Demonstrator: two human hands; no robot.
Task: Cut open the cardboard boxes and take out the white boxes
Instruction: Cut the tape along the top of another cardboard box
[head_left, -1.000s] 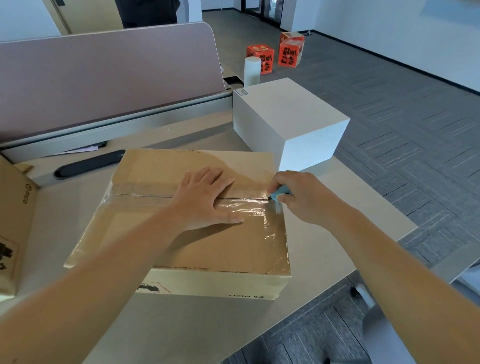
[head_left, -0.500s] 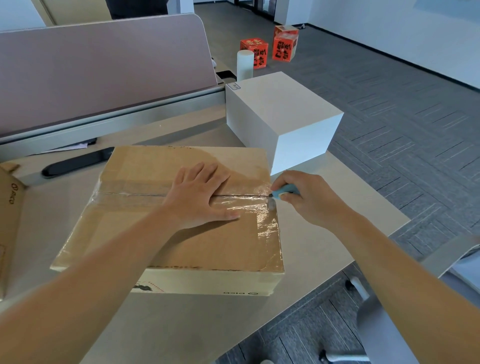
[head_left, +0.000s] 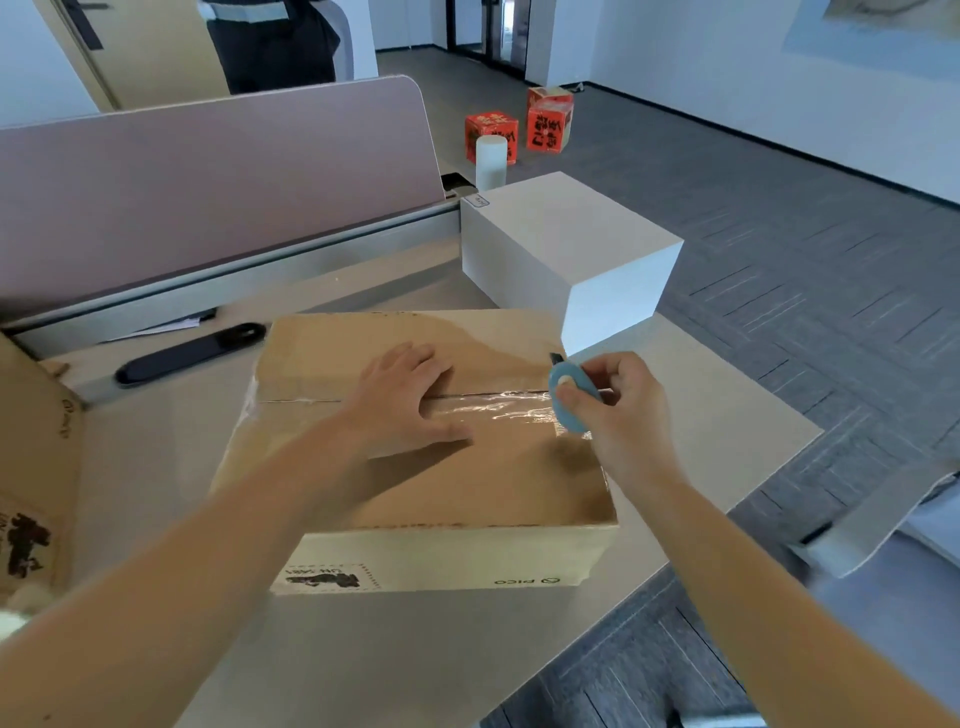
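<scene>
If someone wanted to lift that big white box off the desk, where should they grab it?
Probably by its two long side faces, palms coming in from either side: the white box is a smooth block with no handle or flap showing, and looks too broad for one hand's fingers.

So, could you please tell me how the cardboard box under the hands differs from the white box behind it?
The cardboard box is brown, flat and taped along its seam; the white box is plain, taller and shows no tape. The left hand presses on the cardboard box; nothing touches the white box. Both sit on the desk.
</scene>
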